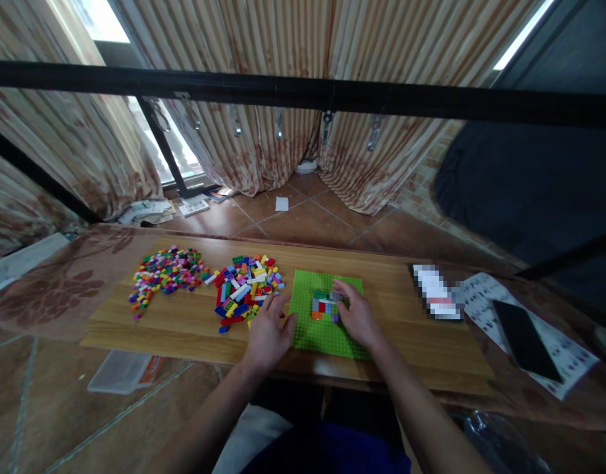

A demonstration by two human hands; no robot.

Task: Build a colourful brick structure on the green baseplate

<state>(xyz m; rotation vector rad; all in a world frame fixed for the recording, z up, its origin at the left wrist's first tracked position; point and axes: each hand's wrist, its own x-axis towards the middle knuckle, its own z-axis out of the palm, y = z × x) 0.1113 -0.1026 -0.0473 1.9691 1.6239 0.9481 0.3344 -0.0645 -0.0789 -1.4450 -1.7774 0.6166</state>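
Currently, the table (421, 359) is carrying all the loose pieces; a hard bump could be tipping some over its edge. The plate (327, 342) is lying flat on it, and lopsided pressing could be making it slide. Left of the plate, the middle pile (248, 289) is sitting close by, with the left pile (172, 270) spreading farther out; a sweeping wrist could be mixing them. The left hand (269, 334) is hovering empty, fingers parted and slightly curled, between middle pile and plate; a low pass could be dragging pieces along. The right hand (356, 313) is curling over the plate; whether it is gripping anything, one cannot tell. The cluster (322, 308) is standing near the plate's middle, partly hidden by that hand, so blocked sight could be causing misalignment. A blue brick (224, 330) is lying at the middle pile's front, inviting a knock.
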